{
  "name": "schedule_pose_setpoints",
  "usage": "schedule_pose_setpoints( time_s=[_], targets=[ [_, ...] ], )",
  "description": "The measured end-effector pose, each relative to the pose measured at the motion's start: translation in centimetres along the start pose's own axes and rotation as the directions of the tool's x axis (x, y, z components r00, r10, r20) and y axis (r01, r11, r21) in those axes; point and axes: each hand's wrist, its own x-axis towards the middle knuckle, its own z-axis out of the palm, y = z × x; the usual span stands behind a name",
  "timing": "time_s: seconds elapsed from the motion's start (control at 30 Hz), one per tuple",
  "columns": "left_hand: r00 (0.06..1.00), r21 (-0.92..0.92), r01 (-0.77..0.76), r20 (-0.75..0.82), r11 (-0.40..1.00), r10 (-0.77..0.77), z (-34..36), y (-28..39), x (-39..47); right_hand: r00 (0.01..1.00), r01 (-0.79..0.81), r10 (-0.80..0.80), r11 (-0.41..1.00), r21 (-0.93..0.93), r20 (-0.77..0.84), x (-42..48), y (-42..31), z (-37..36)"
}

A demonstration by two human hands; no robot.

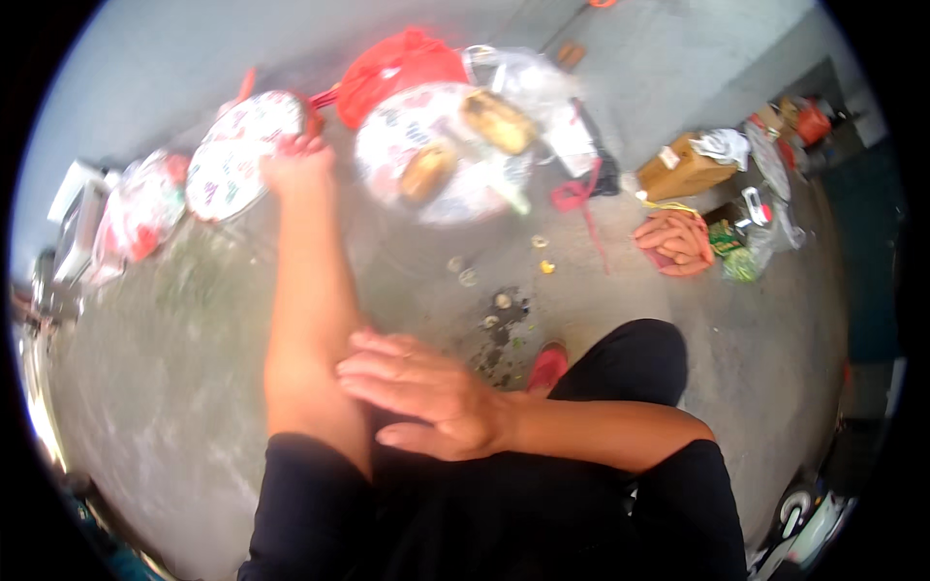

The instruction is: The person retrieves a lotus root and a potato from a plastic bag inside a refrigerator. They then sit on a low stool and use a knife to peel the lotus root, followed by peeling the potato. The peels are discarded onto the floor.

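My left hand (298, 160) reaches far forward to the near right side of a white patterned round lid or stool top (232, 160); a red part shows behind the fingers. Blur hides whether the fingers grip it. My right hand (421, 392) lies across my left forearm near the elbow, fingers stretched and holding nothing. To the right of the left hand is a larger patterned round surface (378, 167), bearing two yellowish-brown blocks, perhaps bread (429, 171) (501, 122), and clear plastic. A red plastic bag (399, 69) touches its far edge.
Filled plastic bags (145, 207) and a white appliance (76, 218) stand at the left. On the right are a cardboard box (683, 171), a bag of orange-brown roots (676, 243) and a green bag (740, 263). Scraps lie around a wet patch (501, 330) on the concrete floor.
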Motion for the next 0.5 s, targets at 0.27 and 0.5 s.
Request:
schedule_pose_setpoints(
  time_s=[0.27,0.5],
  targets=[
    [0.958,0.238,-0.113,0.284,0.965,0.042,3.0,-0.4,-2.2,0.866,-0.5,0.489,0.855,-0.135,-0.107,-0.8,6.1,-15.4],
    [0.863,0.513,-0.09,0.468,0.854,-0.19,2.4,-6.2,-8.0,0.393,-0.862,0.092,0.383,-0.332,-0.915,-13.2,20.5,-41.1]
  ],
)
